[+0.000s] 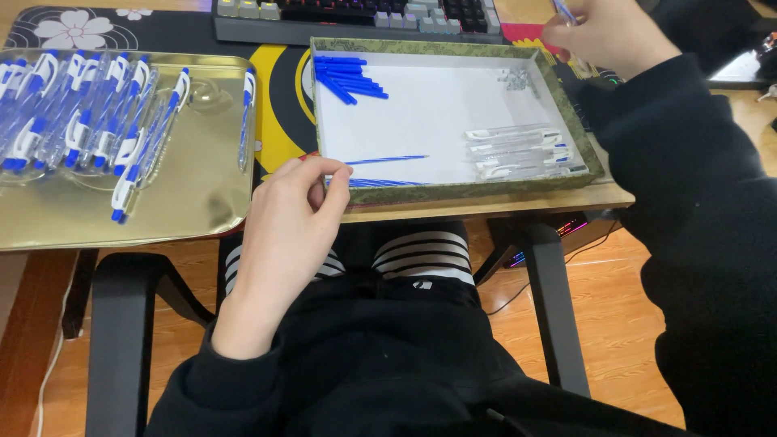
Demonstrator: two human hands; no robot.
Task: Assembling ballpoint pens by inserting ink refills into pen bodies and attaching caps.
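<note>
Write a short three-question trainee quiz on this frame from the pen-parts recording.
1. True or false: the left hand rests at the near edge of the shallow box.
2. Where do the finished blue-and-white pens lie? A) gold tray B) keyboard C) floor
3. Fill in: the loose blue caps sit in the box's far-______ corner.

Key: 1 true; 2 A; 3 left. The right hand pinches a thin pen part beyond the box's far right corner.
</note>
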